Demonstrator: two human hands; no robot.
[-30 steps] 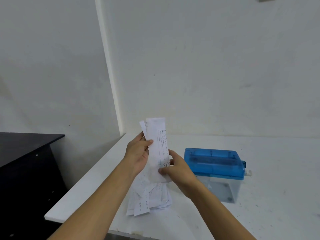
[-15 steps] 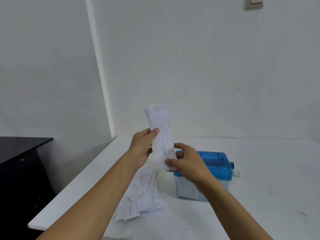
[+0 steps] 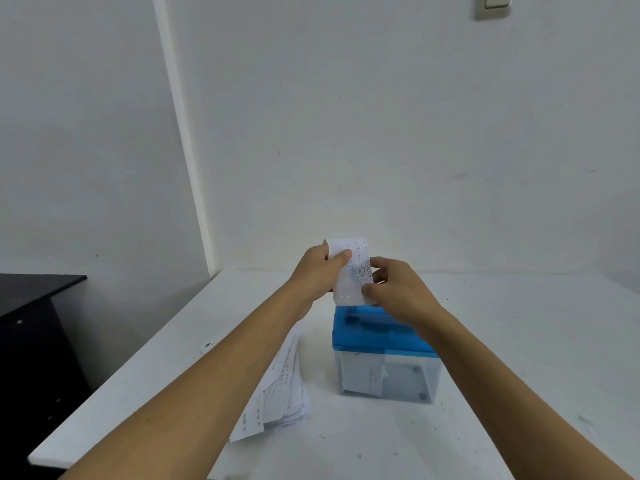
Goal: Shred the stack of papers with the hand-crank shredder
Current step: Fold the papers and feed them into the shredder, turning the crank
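A narrow printed paper slip (image 3: 352,271) stands upright just above the blue lid of the hand-crank shredder (image 3: 377,336), whose clear bin below holds some paper. My left hand (image 3: 320,273) pinches the slip's upper left edge, thumb on its front. My right hand (image 3: 398,289) pinches its lower right edge. The slip's bottom end sits right at the lid's back; I cannot tell whether it is in the slot. The stack of papers (image 3: 280,386) lies on the white table (image 3: 519,358) left of the shredder, partly hidden by my left forearm. The crank is hidden.
A black cabinet (image 3: 31,327) stands left of the table, lower than its top. The white wall rises right behind the table, with a switch plate (image 3: 493,5) high up. The table's left edge runs diagonally toward me.
Both hands carried the slip to the right and down, from above the stack to over the shredder's lid. The view has moved closer to the shredder.
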